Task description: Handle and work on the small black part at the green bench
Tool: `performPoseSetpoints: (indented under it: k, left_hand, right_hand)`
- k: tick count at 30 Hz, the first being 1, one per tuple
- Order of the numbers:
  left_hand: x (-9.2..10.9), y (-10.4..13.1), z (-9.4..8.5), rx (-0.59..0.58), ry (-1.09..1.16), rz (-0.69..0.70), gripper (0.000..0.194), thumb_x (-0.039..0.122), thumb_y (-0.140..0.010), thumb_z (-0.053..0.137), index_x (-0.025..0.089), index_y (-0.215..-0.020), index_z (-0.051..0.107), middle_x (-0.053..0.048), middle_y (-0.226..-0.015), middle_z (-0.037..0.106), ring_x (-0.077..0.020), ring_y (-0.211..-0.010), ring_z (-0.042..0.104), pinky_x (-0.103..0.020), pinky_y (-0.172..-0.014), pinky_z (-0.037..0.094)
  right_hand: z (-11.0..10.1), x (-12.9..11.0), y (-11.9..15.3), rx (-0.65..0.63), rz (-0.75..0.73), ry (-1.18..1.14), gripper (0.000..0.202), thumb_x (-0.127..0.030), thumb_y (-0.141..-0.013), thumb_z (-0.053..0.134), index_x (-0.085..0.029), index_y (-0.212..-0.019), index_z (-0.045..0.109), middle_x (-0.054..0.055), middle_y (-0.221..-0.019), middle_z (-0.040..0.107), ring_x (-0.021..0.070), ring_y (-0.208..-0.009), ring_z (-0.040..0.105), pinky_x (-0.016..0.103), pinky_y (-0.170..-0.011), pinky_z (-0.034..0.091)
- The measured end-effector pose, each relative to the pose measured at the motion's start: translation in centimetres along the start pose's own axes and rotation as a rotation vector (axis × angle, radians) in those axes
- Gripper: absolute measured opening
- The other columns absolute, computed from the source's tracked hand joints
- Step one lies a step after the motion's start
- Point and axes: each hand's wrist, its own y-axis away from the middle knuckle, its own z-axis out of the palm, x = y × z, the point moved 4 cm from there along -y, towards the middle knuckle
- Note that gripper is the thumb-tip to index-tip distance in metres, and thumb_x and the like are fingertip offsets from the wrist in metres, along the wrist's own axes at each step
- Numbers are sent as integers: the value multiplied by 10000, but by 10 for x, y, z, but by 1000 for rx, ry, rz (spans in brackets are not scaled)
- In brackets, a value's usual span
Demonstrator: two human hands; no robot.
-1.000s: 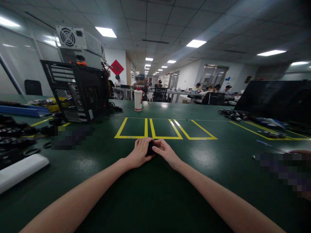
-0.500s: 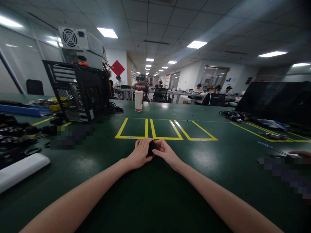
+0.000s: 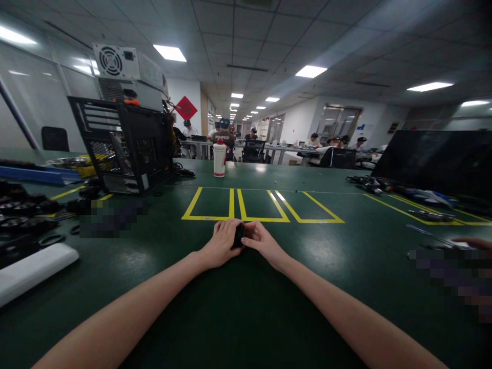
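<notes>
A small black object [image 3: 239, 236] is held between my two hands, just in front of the yellow tape outlines [image 3: 235, 219] on the green table [image 3: 246, 318]. My left hand [image 3: 222, 243] wraps round its left side, fingers over the top. On the other side, my right hand [image 3: 262, 243] grips it with thumb and fingertips. Much of the object is hidden by my fingers, and its details are too dark to make out.
A white cup [image 3: 219, 160] stands beyond the tape. Left are an open black computer case [image 3: 134, 146], dark parts and a white bar [image 3: 36, 271]. Cables [image 3: 369, 183], a screwdriver [image 3: 426, 233], a black panel [image 3: 438, 159] and another person's hand [image 3: 474, 243] are at the right.
The black object has turned slightly between my fingers. Both hands stay in nearly the same place. At the right edge, the other person's hand has shifted slightly.
</notes>
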Motion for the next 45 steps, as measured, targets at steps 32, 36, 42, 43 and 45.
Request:
performPoseSetpoints:
  k: [32,36,42,43,45]
  left_hand:
    - [0,0,-2,-25,2,-14,591,219,-707,564,205,-1201,239,-80,-1153,399,-237,-1097,371,-440,-950,245]
    - [0,1,-2,-29,7,-14,580,222,-714,555,211,-1201,239,-81,-1156,398,-243,-1100,367,-450,-947,246]
    - [1,1,-2,-35,5,-7,570,241,-726,550,207,-1201,236,-87,-1163,393,-240,-1099,373,-446,-950,246]
    - [1,0,-3,-34,4,-9,570,240,-728,548,208,-1203,233,-87,-1165,392,-241,-1101,371,-446,-951,245]
    - [1,0,-3,-31,4,-11,572,236,-728,546,210,-1204,231,-86,-1164,393,-241,-1103,369,-447,-950,246]
  right_hand:
    - [1,1,-1,-44,45,-12,318,-249,-668,608,-201,-957,487,34,-1034,526,168,-999,501,363,-889,383]
    - [1,0,1,-42,54,-19,346,-243,-639,638,-211,-944,479,28,-1038,520,170,-993,508,365,-876,394]
    - [-2,0,0,72,40,112,272,-338,-710,555,-209,-945,514,26,-1007,543,165,-985,496,368,-891,370]
    - [-3,1,0,80,53,127,288,-342,-709,553,-210,-962,514,28,-1021,541,168,-995,490,374,-901,359]
    - [-3,1,0,65,77,129,318,-340,-710,552,-207,-996,508,34,-1044,536,173,-1008,483,382,-914,348]
